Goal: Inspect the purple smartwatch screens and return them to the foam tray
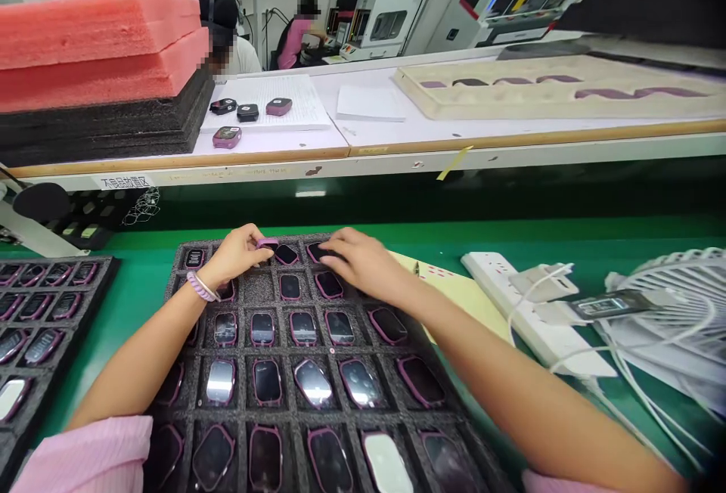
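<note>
The person's left hand (241,255) is at the far edge of the black foam tray (255,293), thumb and fingers pinched around a purple-rimmed device (269,243). A dark-screened device (286,254) sits tilted in the tray just beside it. A pale coiled bracelet (202,286) circles the left wrist. The right hand (355,257) is at the tray's far edge too, farther right, its fingers curved and slightly parted, with the fingertips at a dark device (316,252) there; I can't tell whether they grip it or only rest on it. Rows of similar devices fill compartments across the tray toward its near side, where one shows a white face (387,463).

To the left of the tray, a second foam tray (94,296) of devices lies on the green bench (136,274). Right of the tray come a yellow sheet (476,296), partly behind the right forearm, then a white power strip (572,349) with plugs and cables, and a white fan grille (669,274).

On the raised shelf beyond the tray are stacked pink foam blocks (113,28) on dark foam, four small devices on and beside a written sheet (306,107), and a beige tray (420,103). Well past the tray, a co-worker in pink (293,43) reaches toward a machine.
</note>
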A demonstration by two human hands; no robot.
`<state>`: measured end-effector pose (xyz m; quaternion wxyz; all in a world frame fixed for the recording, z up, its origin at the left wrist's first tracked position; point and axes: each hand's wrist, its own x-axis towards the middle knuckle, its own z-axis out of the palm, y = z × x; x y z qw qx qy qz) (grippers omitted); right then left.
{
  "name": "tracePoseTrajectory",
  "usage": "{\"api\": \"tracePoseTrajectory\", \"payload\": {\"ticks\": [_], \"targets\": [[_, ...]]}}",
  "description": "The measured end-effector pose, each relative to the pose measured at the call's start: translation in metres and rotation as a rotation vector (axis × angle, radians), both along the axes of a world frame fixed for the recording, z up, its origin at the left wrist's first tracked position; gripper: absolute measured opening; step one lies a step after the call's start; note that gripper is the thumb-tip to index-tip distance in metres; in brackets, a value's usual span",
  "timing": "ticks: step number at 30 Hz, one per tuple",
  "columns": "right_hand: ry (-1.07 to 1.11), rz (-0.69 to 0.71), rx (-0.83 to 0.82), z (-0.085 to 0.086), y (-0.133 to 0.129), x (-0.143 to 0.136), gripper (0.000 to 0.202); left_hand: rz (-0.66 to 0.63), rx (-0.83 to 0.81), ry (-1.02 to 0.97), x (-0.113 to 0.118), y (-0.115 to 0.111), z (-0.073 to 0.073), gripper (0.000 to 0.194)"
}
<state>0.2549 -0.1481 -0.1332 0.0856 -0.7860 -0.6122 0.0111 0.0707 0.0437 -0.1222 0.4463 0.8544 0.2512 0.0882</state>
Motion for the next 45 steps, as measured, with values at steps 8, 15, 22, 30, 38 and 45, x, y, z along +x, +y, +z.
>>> {"api": "tracePoseTrajectory", "payload": {"ticks": [8, 15, 22, 30, 38, 45], "targets": [[0.189, -0.128, -0.034, 0.002, 0.072, -0.047, 0.015, 0.116, -0.492, -0.316, -0.013, -0.018, 0.022, 0.045], [0.903, -0.095, 0.176, 0.002, 0.051, -0.043, 0.015, 0.164, -0.061, -0.333, -0.014, -0.033, 0.024, 0.029], [1.981, 0.015, 0.341, -0.007, 0.032, -0.058, 0.040, 0.190, 0.020, -0.311, -0.028, -0.035, 0.002, 0.032], [1.928, 0.169, 0.331, -0.015, 0.027, -0.059, 0.053, 0.222, -0.011, -0.348, -0.029, -0.036, -0.006, 0.034], [1.932, 0.205, 0.311, -0.015, 0.024, -0.059, 0.060, 0.260, 0.026, -0.375, -0.029, -0.043, -0.009, 0.037], [1.964, 0.235, 0.328, -0.015, 0.023, -0.057, 0.065, 0.249, 0.016, -0.417, -0.030, -0.048, -0.006, 0.039]]}}
